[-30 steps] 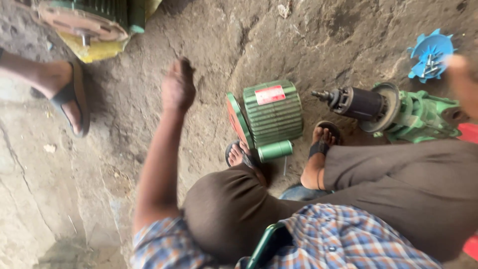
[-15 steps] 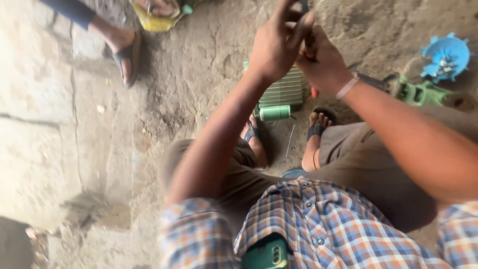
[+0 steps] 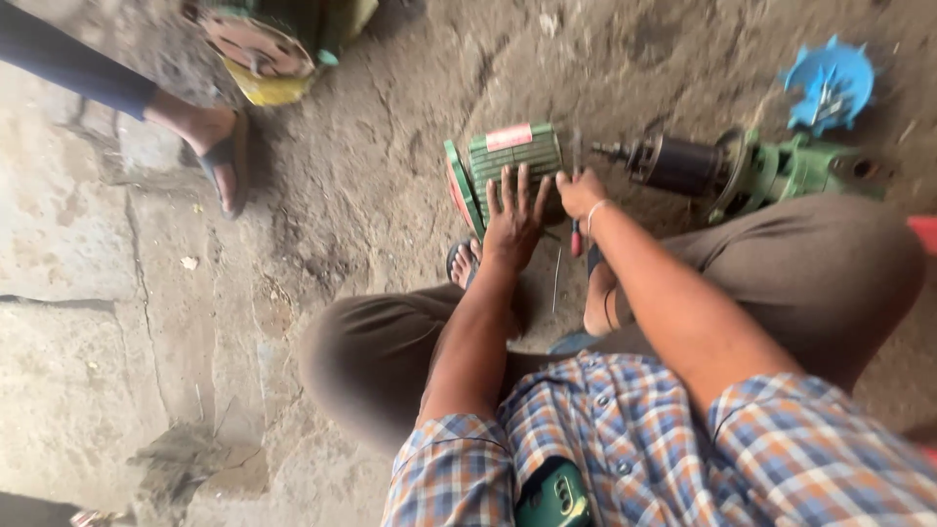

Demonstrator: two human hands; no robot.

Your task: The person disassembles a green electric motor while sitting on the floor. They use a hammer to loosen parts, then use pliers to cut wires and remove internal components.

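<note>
Fingers spread wide, the left hand (image 3: 512,217) presses flat on the green ribbed metal motor housing (image 3: 508,161), which lies on the dirt floor (image 3: 371,176) with its long axis running left to right. Just right, the right hand (image 3: 580,192) grips a slim red-handled tool (image 3: 576,234) upright beside the housing's right end, making the left hand the nearer.

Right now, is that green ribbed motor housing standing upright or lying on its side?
On its side. The green ribbed housing lies on the ground with its fins running sideways and its round end flange facing left; the left hand rests spread on it.

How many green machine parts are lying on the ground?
3: a ribbed green housing under the left hand, a green pump body at right, another green part top left, partly cut off.
</note>
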